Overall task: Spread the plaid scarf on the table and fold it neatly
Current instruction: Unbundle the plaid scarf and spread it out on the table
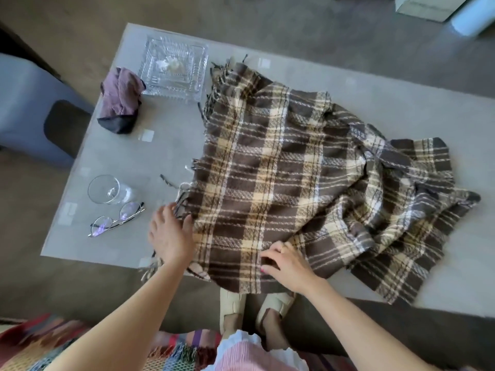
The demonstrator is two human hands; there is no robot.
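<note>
A brown, cream and yellow plaid scarf [281, 167] lies across the grey table [139, 162]. Its left part is fairly flat with a fringed edge; its right part is bunched in folds. A near corner hangs over the table's front edge. My left hand [171, 234] rests on the fringed left edge near the front, fingers spread and touching the fringe. My right hand [286, 263] presses flat on the scarf's near edge, fingers apart, a ring on one finger. Neither hand grips the cloth.
A glass tray [174, 68] stands at the far left, a purple and black pouch [120, 100] beside it. A glass [107, 190] and folded eyeglasses [117, 219] lie near my left hand. My sandalled feet [257, 309] show below the table's front edge.
</note>
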